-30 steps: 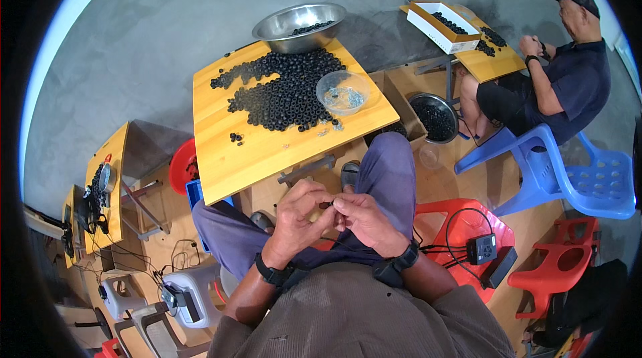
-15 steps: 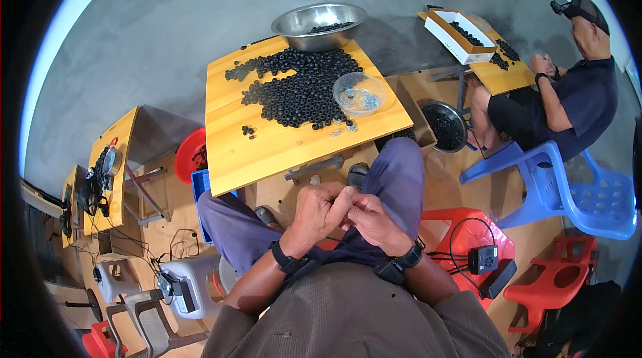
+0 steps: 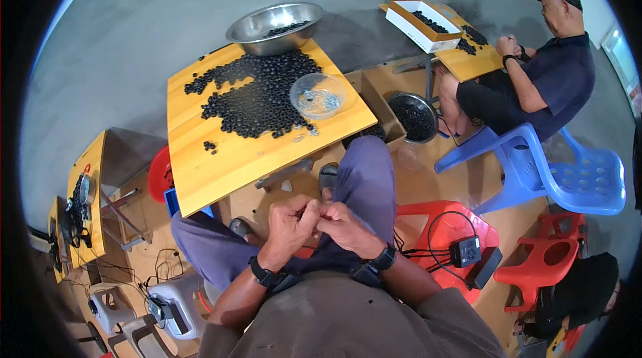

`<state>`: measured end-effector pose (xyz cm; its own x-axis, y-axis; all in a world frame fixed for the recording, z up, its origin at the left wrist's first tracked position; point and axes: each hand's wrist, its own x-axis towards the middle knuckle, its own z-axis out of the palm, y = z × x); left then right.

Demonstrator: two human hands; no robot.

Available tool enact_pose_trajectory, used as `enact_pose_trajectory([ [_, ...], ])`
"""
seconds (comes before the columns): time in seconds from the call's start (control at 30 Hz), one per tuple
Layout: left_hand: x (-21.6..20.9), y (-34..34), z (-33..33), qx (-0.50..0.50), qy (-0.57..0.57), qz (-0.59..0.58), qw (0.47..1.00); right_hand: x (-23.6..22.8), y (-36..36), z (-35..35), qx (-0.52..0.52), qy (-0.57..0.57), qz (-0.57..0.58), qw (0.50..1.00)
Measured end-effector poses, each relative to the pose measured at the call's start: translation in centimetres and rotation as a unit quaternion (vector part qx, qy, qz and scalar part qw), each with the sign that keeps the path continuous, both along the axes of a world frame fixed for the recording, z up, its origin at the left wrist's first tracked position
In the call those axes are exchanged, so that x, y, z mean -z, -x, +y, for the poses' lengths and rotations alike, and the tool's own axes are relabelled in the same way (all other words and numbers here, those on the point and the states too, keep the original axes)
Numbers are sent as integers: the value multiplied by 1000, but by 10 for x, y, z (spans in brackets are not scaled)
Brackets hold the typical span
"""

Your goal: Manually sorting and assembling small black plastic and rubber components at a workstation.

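Note:
Above my lap, my left hand [image 3: 289, 224] and my right hand [image 3: 348, 227] meet with their fingers pinched together. Whatever they hold is too small or too covered by the fingers to make out. Beyond them stands a yellow wooden table [image 3: 207, 177], where many small black ring-shaped parts [image 3: 257, 104] lie heaped. A clear plastic bowl [image 3: 317, 96] with small silvery pieces sits at the right side of the heap, with a few silvery pieces [image 3: 304, 134] loose near it. At the table's far edge rests a wide steel basin [image 3: 251, 35] with more black parts inside.
On the right, a co-worker [image 3: 562, 83] sits at another table with a white box [image 3: 422, 35] of black parts. A dark-filled metal basin [image 3: 412, 117] stands on the floor. A red stool [image 3: 441, 237] with a black cabled device is beside my right arm; a blue chair [image 3: 535, 170] lies further right.
The view has turned to the right, so the tables and stools sit further left in it. My hands stay joined above my lap, fingers still pinched.

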<state>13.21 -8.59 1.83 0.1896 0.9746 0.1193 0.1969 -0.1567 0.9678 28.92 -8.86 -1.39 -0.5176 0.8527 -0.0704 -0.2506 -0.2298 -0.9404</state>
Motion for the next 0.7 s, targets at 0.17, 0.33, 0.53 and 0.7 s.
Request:
enact_pose_trajectory([
  [0.17,-12,-8,11,11,7,-8,1000,-2,-13,9,69,36,5,997],
  [0.33,-6,30,12,28,51,63,996,-29,-92,66,297,-48,-27,953],
  [0.53,10,81,6,-61,106,71,990,18,-179,189,453,5,-116,884],
  [0.7,19,124,29,-125,42,154,979,43,-213,258,378,52,-280,881],
])
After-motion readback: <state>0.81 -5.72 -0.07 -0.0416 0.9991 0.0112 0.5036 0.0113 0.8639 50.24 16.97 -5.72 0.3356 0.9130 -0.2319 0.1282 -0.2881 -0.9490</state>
